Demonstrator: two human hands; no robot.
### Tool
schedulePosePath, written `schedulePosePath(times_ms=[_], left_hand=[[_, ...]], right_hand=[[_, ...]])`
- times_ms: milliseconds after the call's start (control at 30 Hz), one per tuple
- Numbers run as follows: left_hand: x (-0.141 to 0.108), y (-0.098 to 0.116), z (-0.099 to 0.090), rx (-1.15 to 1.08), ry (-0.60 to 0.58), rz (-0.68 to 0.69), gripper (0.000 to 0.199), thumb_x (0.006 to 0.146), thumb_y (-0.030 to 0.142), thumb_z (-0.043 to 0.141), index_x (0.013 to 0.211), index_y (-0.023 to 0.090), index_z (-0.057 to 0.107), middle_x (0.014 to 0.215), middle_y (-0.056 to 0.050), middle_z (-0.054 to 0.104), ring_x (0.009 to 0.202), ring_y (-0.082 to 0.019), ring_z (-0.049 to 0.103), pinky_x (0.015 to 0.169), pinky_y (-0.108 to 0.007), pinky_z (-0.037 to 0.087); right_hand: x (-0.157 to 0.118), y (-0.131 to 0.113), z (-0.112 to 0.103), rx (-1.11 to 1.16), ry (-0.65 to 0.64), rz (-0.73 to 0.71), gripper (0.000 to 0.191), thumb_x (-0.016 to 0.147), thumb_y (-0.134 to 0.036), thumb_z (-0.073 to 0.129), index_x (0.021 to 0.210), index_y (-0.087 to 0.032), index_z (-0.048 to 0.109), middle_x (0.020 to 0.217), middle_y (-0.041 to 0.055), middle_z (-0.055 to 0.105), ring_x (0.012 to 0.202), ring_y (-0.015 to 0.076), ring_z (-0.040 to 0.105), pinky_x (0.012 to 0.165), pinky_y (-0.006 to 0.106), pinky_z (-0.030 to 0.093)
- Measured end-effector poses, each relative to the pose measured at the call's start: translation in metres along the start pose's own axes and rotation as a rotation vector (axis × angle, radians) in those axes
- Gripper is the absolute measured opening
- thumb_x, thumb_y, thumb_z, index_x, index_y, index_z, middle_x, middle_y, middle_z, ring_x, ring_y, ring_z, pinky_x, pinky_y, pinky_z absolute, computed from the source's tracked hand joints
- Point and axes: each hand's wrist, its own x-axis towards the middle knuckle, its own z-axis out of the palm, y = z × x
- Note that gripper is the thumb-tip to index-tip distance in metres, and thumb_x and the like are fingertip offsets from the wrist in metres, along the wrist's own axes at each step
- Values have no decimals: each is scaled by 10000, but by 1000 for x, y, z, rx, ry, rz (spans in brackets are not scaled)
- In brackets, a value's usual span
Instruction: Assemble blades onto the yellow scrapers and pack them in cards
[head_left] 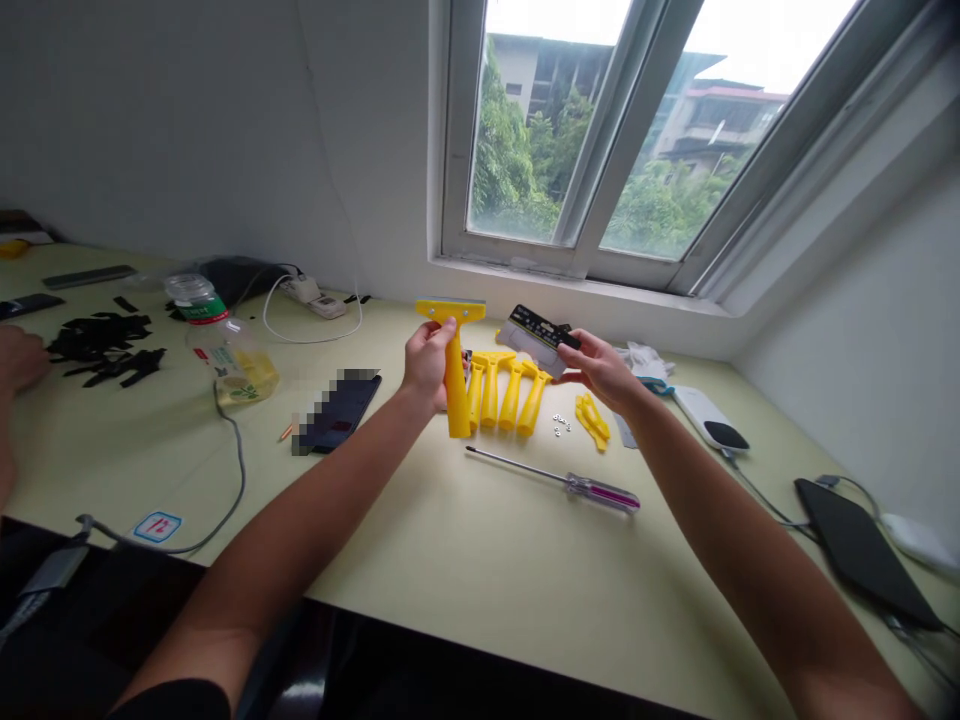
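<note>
In my left hand (427, 365) I hold a yellow scraper (455, 385) upright, its wide head on top with two small screws and a thin blade edge. My right hand (596, 365) grips a small package (536, 338) with a black printed top and a pale lower part, tilted beside the scraper. Behind and between the hands, several more yellow scrapers (510, 395) lie side by side on the table. Small silver screws or nuts (561, 422) and loose yellow plastic pieces (592, 422) lie to their right. A screwdriver (600, 492) with a clear purple handle lies in front.
To the left are a phone (341, 410), a plastic bottle (240, 360) with yellow liquid, and a pile of black strips (97, 345) near another person's hand (22, 358). A white device (711, 418), a black phone (866, 550) and cables lie right. A window (585, 250) is behind.
</note>
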Motion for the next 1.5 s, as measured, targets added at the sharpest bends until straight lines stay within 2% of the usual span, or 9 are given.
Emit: schedulePosePath(times_ms=[133, 267, 367, 467, 667, 900, 1133, 1333, 1500], left_hand=[[38, 13, 18, -17, 77, 67, 152, 806, 261, 615, 801, 193, 480, 596, 50, 478, 458, -87, 502, 455, -211, 417], [45, 10, 27, -82, 56, 28, 174, 808, 261, 618, 857, 208, 460, 616, 54, 486, 490, -88, 518, 489, -205, 426], [35, 6, 30, -158, 38, 26, 208, 801, 244, 630, 868, 216, 435, 661, 52, 499, 517, -83, 527, 503, -202, 421], [22, 3, 35, -197, -10, 17, 235, 807, 260, 639, 850, 219, 411, 679, 46, 498, 521, -82, 522, 491, -201, 401], [3, -7, 43, -128, -102, -81, 226, 830, 233, 623, 829, 211, 398, 665, 40, 507, 511, -75, 501, 522, -201, 417], [19, 3, 33, -141, -45, -21, 138, 844, 160, 548, 837, 206, 419, 664, 30, 510, 520, -93, 509, 521, -220, 429], [22, 5, 32, -185, 12, 49, 137, 878, 217, 539, 840, 212, 407, 670, 32, 502, 518, -82, 498, 521, -215, 428], [16, -10, 37, -184, 10, 64, 173, 876, 232, 554, 826, 223, 388, 688, 38, 503, 514, -87, 499, 514, -220, 434], [20, -5, 35, -254, 62, 104, 172, 915, 245, 514, 837, 231, 360, 663, 51, 484, 499, -79, 482, 519, -213, 424]], right_hand=[[-16, -17, -12, -67, -298, 86, 413, 771, -424, 728, 1076, -175, 603, 964, 62, 653, 786, 157, 654, 689, 305, 596], [-34, -18, 9, -104, -438, 78, 440, 824, -439, 661, 1182, -196, 579, 1143, 96, 615, 871, 182, 642, 675, 333, 623], [-50, -7, 32, -78, -404, 44, 385, 837, -457, 632, 1128, -212, 575, 1321, 98, 497, 901, 177, 629, 636, 339, 641], [-58, 2, 49, -42, -361, 11, 336, 844, -462, 621, 1069, -218, 567, 1370, 92, 438, 900, 177, 640, 596, 321, 640], [-53, -1, 61, 34, -113, -21, 336, 857, -484, 601, 1024, -217, 484, 929, 33, 618, 734, 163, 655, 497, 284, 602], [-56, -2, 47, -118, -259, 38, 340, 855, -474, 602, 1029, -187, 547, 945, 51, 604, 713, 140, 612, 569, 311, 610], [-56, -1, 38, -255, -391, 94, 387, 864, -458, 601, 1138, -184, 592, 955, 66, 638, 757, 159, 635, 615, 304, 600], [-55, 2, 43, -23, -328, 114, 499, 880, -497, 571, 1269, -198, 481, 1017, 80, 636, 834, 200, 669, 648, 355, 632], [-54, 3, 48, 22, -222, 39, 449, 889, -499, 557, 1229, -213, 489, 1015, 67, 605, 836, 196, 652, 569, 325, 626]])
